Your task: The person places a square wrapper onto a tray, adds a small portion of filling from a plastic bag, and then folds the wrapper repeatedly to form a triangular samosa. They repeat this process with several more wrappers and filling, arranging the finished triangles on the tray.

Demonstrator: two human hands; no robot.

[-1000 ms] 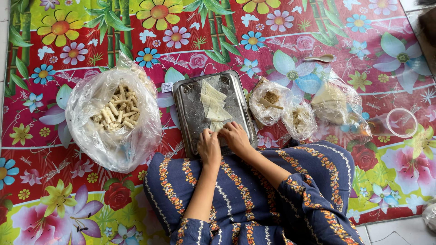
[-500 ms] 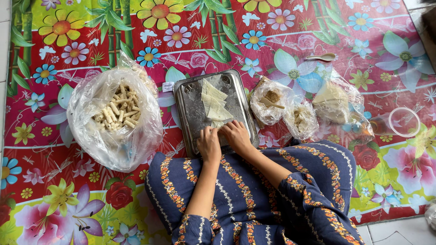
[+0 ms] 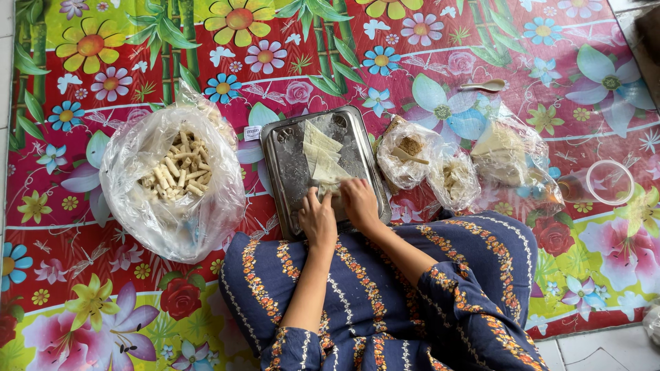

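A rectangular metal tray (image 3: pixel 289 158) lies on a flowered mat in front of my knees. Thin pale wrapper sheets (image 3: pixel 322 156) are laid in a row down its middle. My left hand (image 3: pixel 317 220) and my right hand (image 3: pixel 359 200) rest side by side at the tray's near edge, fingers curled on the nearest wrapper (image 3: pixel 333 187). What lies under my fingers is hidden. My lap in a dark blue patterned dress (image 3: pixel 385 288) fills the lower middle.
A large clear bag of finished pale rolls (image 3: pixel 175 172) sits left of the tray. Right of it stand smaller plastic bags of filling (image 3: pixel 409 151) and wrappers (image 3: pixel 505 148), a clear cup (image 3: pixel 608 182) and a spoon (image 3: pixel 485 85). Tiled floor borders the mat.
Both hands stay at the tray's near edge on the nearest wrapper, shifting only slightly. Everything else is unmoved.
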